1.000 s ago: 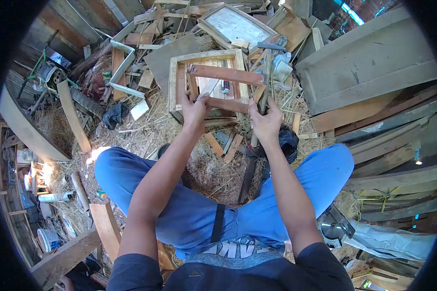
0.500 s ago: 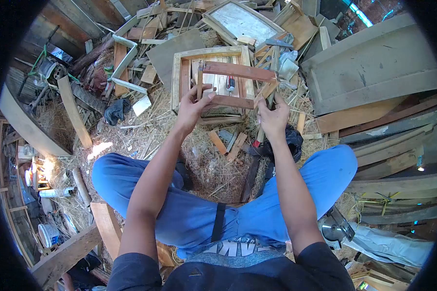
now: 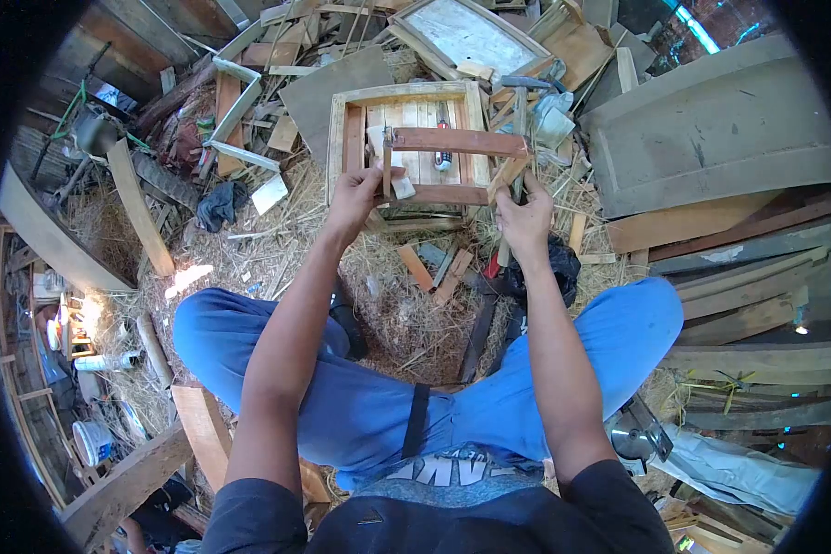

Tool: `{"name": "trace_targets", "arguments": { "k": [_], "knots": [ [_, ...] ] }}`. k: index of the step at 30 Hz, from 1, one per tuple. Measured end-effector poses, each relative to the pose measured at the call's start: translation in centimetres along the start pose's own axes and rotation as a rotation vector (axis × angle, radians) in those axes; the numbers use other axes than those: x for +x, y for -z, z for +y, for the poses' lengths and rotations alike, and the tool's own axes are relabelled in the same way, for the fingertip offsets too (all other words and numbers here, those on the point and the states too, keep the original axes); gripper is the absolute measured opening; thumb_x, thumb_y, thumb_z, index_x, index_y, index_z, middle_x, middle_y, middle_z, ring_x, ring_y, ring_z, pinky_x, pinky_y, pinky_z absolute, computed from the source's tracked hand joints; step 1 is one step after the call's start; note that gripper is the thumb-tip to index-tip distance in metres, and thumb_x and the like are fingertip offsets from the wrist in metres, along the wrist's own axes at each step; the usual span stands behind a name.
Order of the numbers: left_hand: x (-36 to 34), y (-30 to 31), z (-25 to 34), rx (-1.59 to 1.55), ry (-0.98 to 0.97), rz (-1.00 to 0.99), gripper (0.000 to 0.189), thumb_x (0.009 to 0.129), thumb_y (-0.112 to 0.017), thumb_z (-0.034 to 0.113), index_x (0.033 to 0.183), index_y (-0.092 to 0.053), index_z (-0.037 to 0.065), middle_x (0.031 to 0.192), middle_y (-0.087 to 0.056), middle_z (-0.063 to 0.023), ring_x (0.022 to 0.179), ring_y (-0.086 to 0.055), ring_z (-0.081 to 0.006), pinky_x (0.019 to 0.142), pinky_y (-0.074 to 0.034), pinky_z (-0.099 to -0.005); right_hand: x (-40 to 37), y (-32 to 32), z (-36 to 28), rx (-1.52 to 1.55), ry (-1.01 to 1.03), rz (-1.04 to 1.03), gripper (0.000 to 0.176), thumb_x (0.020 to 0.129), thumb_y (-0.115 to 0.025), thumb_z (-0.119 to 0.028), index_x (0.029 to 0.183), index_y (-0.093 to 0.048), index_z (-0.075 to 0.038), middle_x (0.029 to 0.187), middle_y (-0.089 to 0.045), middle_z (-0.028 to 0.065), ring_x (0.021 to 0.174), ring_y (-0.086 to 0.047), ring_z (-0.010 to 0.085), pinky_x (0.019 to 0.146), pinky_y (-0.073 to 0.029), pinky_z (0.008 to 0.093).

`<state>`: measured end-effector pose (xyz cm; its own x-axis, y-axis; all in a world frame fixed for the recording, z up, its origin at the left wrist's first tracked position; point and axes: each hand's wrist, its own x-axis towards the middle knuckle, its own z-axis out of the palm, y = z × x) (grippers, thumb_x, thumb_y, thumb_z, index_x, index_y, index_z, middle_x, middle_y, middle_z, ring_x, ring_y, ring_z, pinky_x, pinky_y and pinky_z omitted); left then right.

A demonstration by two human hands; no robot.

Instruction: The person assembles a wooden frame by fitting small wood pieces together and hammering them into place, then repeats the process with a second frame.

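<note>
Between my two hands is a small rectangular wooden frame (image 3: 457, 140) of reddish-brown strips, tilted over a larger wooden box (image 3: 339, 138). My left hand (image 3: 355, 196) is closed on its left side piece, thumb and fingers pinching the strip. At the near right corner my right hand (image 3: 523, 209) grips the frame's right side piece. Inside the box lies a screwdriver (image 3: 442, 148) with a red, white and black handle, partly behind the frame's far strip. A pale block (image 3: 403, 187) shows by the frame's left side, near my left fingers.
A hammer (image 3: 526, 82) lies to the right behind the box. Offcuts (image 3: 434, 277) and shavings cover the ground before my legs. A large wooden panel (image 3: 711, 138) leans at right above stacked boards (image 3: 757, 286). A power tool (image 3: 635, 434) sits beside my right thigh.
The small frame has tilted slightly and shifted a little to the right in my hands. More of the screwdriver and of the pale block now shows. Both hands keep their hold.
</note>
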<state>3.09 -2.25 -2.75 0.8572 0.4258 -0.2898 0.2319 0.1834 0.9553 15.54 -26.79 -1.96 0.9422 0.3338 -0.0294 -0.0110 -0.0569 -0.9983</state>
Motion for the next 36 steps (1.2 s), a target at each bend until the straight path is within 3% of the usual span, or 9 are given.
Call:
{"name": "trace_targets", "arguments": {
  "k": [3, 8, 10, 12, 20, 25, 29, 34, 36],
  "knots": [
    [0.4, 0.1, 0.2, -0.105, 0.020, 0.025, 0.035, 0.103, -0.061, 0.026, 0.110, -0.072, -0.006, 0.103, -0.073, -0.0093, 0.090, -0.069, -0.0143, 0.083, -0.058, -0.0308, 0.5, -0.1, 0.2, -0.013, 0.048, -0.010, 0.015, 0.094, -0.064, -0.005, 0.109, -0.064, -0.001, 0.065, -0.054, -0.0029, 0.045, -0.046, 0.0055, 0.040, -0.034, 0.0248],
    [1.2, 0.6, 0.9, -0.027, 0.109, 0.042, 0.026, 0.090, -0.078, 0.023, 0.100, -0.075, -0.001, 0.091, -0.071, -0.0044, 0.078, -0.068, -0.0118, 0.069, -0.057, -0.0281, 1.7, 0.3, 1.1, -0.038, 0.091, -0.054, 0.016, 0.093, -0.065, -0.004, 0.109, -0.064, -0.002, 0.067, -0.056, -0.0016, 0.047, -0.047, 0.0055, 0.041, -0.035, 0.0251],
    [1.1, 0.2, 2.4, 0.047, 0.152, 0.020, 0.026, 0.090, -0.077, 0.018, 0.104, -0.073, -0.004, 0.094, -0.072, -0.0077, 0.082, -0.070, -0.0147, 0.072, -0.059, -0.0300, 1.9, 0.3, 0.5, -0.075, 0.084, -0.059, 0.016, 0.093, -0.065, -0.003, 0.109, -0.065, -0.002, 0.068, -0.057, -0.0013, 0.047, -0.047, 0.0054, 0.041, -0.035, 0.0252],
    [1.2, -0.1, 3.3, 0.123, 0.196, -0.003, 0.027, 0.091, -0.076, 0.013, 0.109, -0.070, -0.006, 0.096, -0.073, -0.0109, 0.085, -0.072, -0.0176, 0.075, -0.061, -0.0319, 2.0, 0.4, 0.1, -0.062, 0.030, -0.069, 0.023, 0.087, -0.066, -0.004, 0.109, -0.069, 0.002, 0.089, -0.071, 0.0048, 0.073, -0.059, 0.0075, 0.067, -0.049, 0.0271],
    [2.1, -0.1, 3.1, 0.109, 0.102, 0.024, 0.074, 0.083, -0.082, 0.010, 0.145, -0.042, 0.000, 0.102, -0.073, -0.0176, 0.089, -0.073, -0.0211, 0.071, -0.060, -0.0339, 3.2, 0.3, 0.4, -0.109, 0.042, -0.033, 0.023, 0.087, -0.068, -0.006, 0.108, -0.069, 0.003, 0.088, -0.071, 0.0053, 0.076, -0.061, 0.0087, 0.069, -0.050, 0.0272],
    [2.9, 0.4, 2.9, 0.063, 0.170, -0.034, 0.049, 0.089, -0.074, 0.011, 0.132, -0.056, -0.004, 0.101, -0.073, -0.0156, 0.086, -0.073, -0.0222, 0.070, -0.061, -0.0345, 3.9, 0.2, 0.5, -0.248, 0.199, -0.070, 0.026, 0.092, -0.065, 0.000, 0.118, -0.066, 0.002, 0.091, -0.070, 0.0021, 0.070, -0.060, 0.0051, 0.063, -0.047, 0.0236],
    [3.0, 0.3, 3.0, -0.006, 0.231, 0.035, 0.027, 0.094, -0.066, 0.012, 0.116, -0.067, -0.004, 0.100, -0.073, -0.0121, 0.084, -0.073, -0.0208, 0.072, -0.062, -0.0336, 4.0, 0.1, 0.3, -0.189, 0.089, -0.112, 0.029, 0.091, -0.065, 0.001, 0.120, -0.066, 0.003, 0.103, -0.072, 0.0041, 0.087, -0.063, 0.0069, 0.077, -0.050, 0.0236],
    [4.0, 1.3, 1.8, 0.175, 0.126, -0.032, 0.030, 0.091, -0.073, 0.015, 0.116, -0.067, -0.002, 0.097, -0.072, -0.0076, 0.083, -0.070, -0.0153, 0.071, -0.058, -0.0309, 4.2, 0.0, 0.2, -0.175, 0.063, -0.130, 0.030, 0.091, -0.065, 0.002, 0.120, -0.065, 0.003, 0.107, -0.071, 0.0056, 0.093, -0.064, 0.0087, 0.082, -0.050, 0.0240],
    [4.3, 1.4, 1.8, 0.252, 0.070, -0.059, 0.035, 0.090, -0.077, 0.021, 0.116, -0.066, 0.000, 0.095, -0.071, -0.0039, 0.084, -0.068, -0.0122, 0.071, -0.056, -0.0297, 4.3, -0.2, 0.4, -0.153, 0.238, -0.090, 0.034, 0.087, -0.067, -0.004, 0.119, -0.065, 0.005, 0.086, -0.068, 0.0034, 0.074, -0.055, 0.0055, 0.068, -0.048, 0.0251]
  ]
}}
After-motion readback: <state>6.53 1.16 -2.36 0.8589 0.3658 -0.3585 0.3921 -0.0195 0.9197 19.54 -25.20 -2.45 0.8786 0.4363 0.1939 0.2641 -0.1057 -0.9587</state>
